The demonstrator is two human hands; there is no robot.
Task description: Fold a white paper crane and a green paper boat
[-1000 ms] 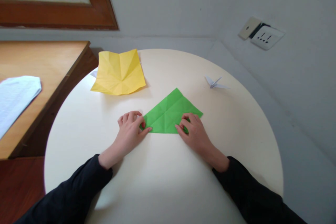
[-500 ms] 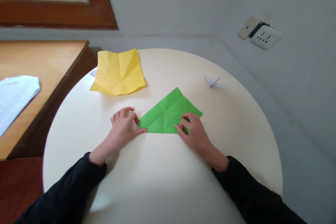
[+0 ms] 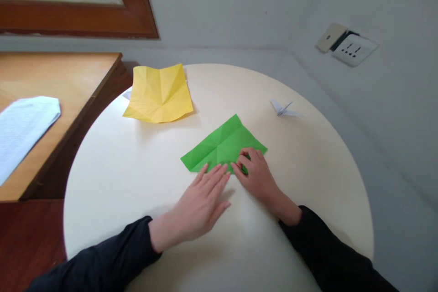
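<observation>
A creased sheet of green origami paper point(image 3: 229, 139) lies on the white round table, its straight folded edge toward me and a corner pointing away. My left hand point(image 3: 205, 198) is flat and outstretched, its fingertips on the near edge of the paper left of my right hand. At the paper's lower right, my right hand point(image 3: 256, 173) is closed, thumb and fingers pinching the green paper near its edge. Part of the paper's right side is hidden beneath that hand.
A creased yellow paper sheet point(image 3: 160, 96) lies at the back left of the round table point(image 3: 112, 191), over something white. A small white paper crane point(image 3: 282, 109) stands at the back right. Left is a wooden desk point(image 3: 78, 77) with a light-blue-white item point(image 3: 30, 127) on it.
My left hand has left the paper's left corner and moved right and nearer me, its fingers now laid flat on the near edge. My right hand keeps its pinch. The view has shifted slightly.
</observation>
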